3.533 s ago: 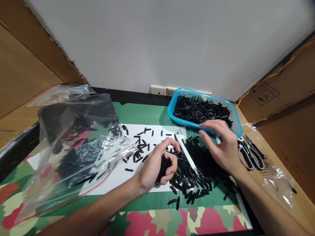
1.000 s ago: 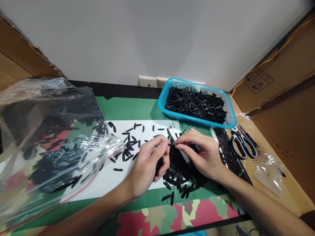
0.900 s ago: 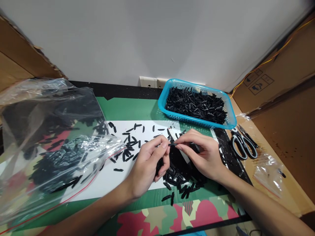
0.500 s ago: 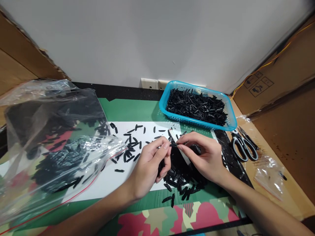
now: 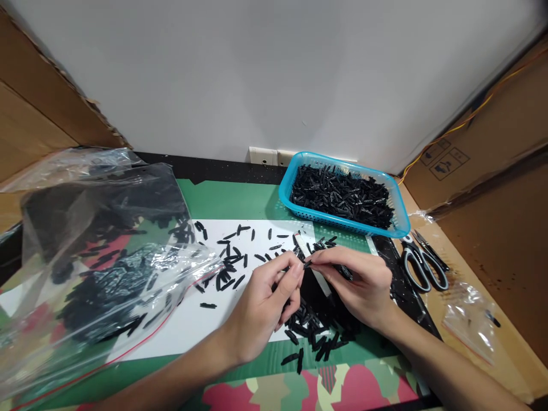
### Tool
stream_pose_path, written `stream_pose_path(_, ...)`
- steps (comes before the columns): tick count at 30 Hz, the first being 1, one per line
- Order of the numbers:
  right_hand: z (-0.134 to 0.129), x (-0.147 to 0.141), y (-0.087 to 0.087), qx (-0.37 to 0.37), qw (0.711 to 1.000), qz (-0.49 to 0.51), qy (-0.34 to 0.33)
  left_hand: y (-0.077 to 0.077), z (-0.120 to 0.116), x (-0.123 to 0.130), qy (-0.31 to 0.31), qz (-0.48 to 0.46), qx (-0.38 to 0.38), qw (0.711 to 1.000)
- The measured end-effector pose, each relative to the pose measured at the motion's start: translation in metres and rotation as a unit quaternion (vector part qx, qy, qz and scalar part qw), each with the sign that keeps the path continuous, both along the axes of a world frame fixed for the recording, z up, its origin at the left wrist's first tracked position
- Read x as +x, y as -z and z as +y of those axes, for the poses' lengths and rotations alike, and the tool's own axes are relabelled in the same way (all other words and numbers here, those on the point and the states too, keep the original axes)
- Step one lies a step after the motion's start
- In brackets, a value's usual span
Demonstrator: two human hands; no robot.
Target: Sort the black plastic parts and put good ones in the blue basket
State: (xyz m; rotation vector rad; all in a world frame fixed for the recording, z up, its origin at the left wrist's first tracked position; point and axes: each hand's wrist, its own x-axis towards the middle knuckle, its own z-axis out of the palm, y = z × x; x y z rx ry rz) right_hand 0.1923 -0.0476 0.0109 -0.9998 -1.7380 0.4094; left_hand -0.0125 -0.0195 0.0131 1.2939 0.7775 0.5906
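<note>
Between the fingertips of my left hand (image 5: 269,299) and my right hand (image 5: 355,277) is a small black strip (image 5: 307,265), mostly hidden by the fingers. Both hands are closed in a pinch, close together above the white sheet (image 5: 180,337). Loose black strips (image 5: 310,325) lie in a pile under and in front of my hands, and others are scattered to the left. A pale flat bar (image 5: 322,282) shows beneath the right fingers. Behind the hands, a blue plastic basket (image 5: 338,224) holds a heap of similar black pieces.
Clear zip bags (image 5: 141,268) with black pieces inside cover the left side. Scissors (image 5: 423,265) with grey handles lie on the cardboard at right, near a small clear bag (image 5: 468,322). Cardboard walls (image 5: 492,228) stand at both sides, and wall sockets (image 5: 263,156) sit at the back.
The view has shifted slightly, so the scene sits lower. My fingertips have drawn closer together around the black strip, of which less shows now.
</note>
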Motion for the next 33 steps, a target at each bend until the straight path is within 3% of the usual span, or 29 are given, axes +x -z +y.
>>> stream_pose_path(14,0.001,-0.001,0.004,0.047,0.998,-0.045,-0.011,0.004,-0.001,-0.001,0.000,-0.009,-0.021,1.000)
stream_pose_path(18,0.007,0.014,0.002,0.109,0.982,-0.148,-0.047,0.004,-0.001,0.001,-0.006,-0.030,-0.049,0.998)
stream_pose_path(20,0.016,0.029,0.001,0.156,0.963,-0.218,0.024,0.003,0.001,0.002,-0.007,-0.049,-0.087,0.995)
stream_pose_path(21,0.021,0.037,0.001,0.154,0.954,-0.235,0.102,0.002,0.002,0.002,-0.007,-0.059,-0.108,0.992)
stream_pose_path(23,0.029,0.050,0.000,0.089,0.934,-0.240,0.249,0.000,0.005,0.003,-0.011,-0.075,-0.142,0.987)
stream_pose_path(25,0.032,0.052,-0.001,0.051,0.924,-0.231,0.300,-0.001,0.007,0.003,-0.013,-0.086,-0.165,0.982)
stream_pose_path(28,0.023,0.034,-0.003,0.080,0.951,-0.201,0.220,-0.001,0.008,0.004,-0.012,-0.087,-0.170,0.981)
stream_pose_path(30,0.012,0.013,-0.004,0.086,0.978,-0.166,0.090,0.000,0.007,0.004,-0.016,-0.079,-0.163,0.983)
stream_pose_path(32,0.002,-0.006,-0.004,0.045,0.989,-0.135,-0.035,0.003,0.006,0.004,-0.025,-0.068,-0.160,0.984)
stream_pose_path(33,-0.002,-0.013,-0.003,0.024,0.990,-0.122,-0.063,0.004,0.005,0.004,-0.029,-0.061,-0.159,0.985)
